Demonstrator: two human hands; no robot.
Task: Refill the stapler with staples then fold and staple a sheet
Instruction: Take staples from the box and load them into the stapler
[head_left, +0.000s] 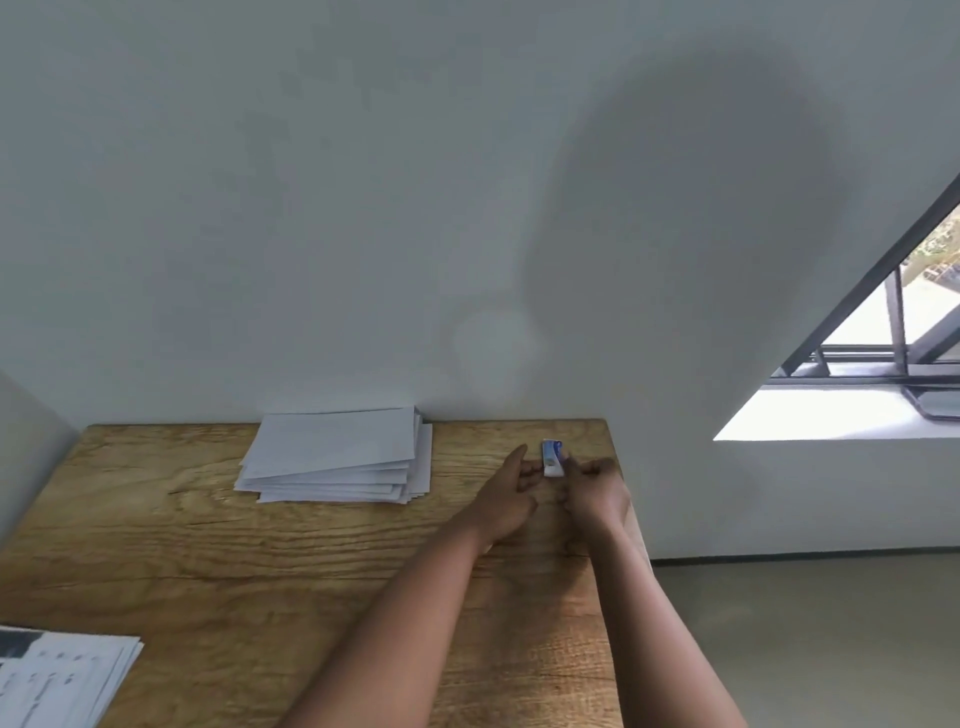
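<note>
Head view: both hands, left hand (506, 496) and right hand (595, 493), apparently on staple box (552, 458) near table edge (618, 452).

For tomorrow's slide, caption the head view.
Both hands at a small box on the table, beside stacked paper.

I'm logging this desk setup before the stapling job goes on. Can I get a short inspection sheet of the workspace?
Surface: wooden table, set against a pale wall.
Job's things: small blue and white box, probably staples, near the far right corner; stack of white sheets by the wall. No stapler seen.
Clutter: printed papers at the near left edge.
Hands: left hand touches the box with fairly straight fingers; right hand pinches it.
Cables: nothing seen.
Surroundings: window on the right.
</note>
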